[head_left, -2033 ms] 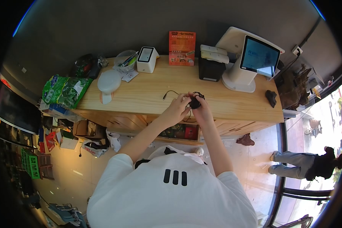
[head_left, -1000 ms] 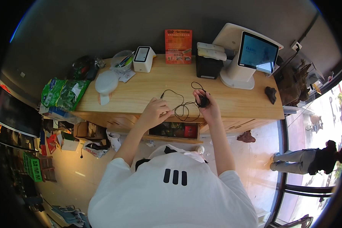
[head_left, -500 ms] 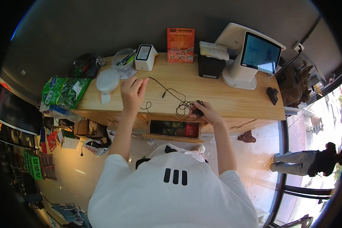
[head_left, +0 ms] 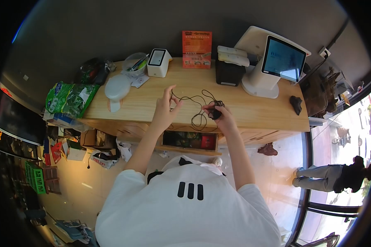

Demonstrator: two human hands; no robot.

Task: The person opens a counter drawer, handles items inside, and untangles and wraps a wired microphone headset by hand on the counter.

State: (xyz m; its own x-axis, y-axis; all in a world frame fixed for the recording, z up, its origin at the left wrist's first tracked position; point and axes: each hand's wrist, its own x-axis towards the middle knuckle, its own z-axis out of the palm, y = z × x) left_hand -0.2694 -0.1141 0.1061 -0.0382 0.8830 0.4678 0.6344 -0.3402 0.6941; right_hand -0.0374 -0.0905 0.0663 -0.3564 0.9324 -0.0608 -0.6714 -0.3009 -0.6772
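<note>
A thin black cable [head_left: 199,119] hangs in loose loops between my two hands, above the front of the wooden counter [head_left: 144,101]. My right hand [head_left: 223,117] is closed around a bunched part of the cable, where a small dark lump shows; I cannot make out what it is. On the other side, my left hand [head_left: 165,109] has the cable's other stretch at its fingers. The index finger points up and the thumb stands apart from it, with the cable running past the fingertip. Below the hands, a drawer [head_left: 189,142] stands pulled out with dark items and a red box inside.
Along the back stand a white payment device [head_left: 158,64], a red sign [head_left: 197,49], a black printer [head_left: 228,73] and a touchscreen terminal [head_left: 282,59]. A green bag [head_left: 70,99] and a round white lidded item [head_left: 118,86] lie left. A dark ornament [head_left: 295,105] sits right.
My left hand has moved right and slightly down, nearer my right hand, and its fingers have spread. The cable between them has slackened into new loops. My right hand has risen a little.
</note>
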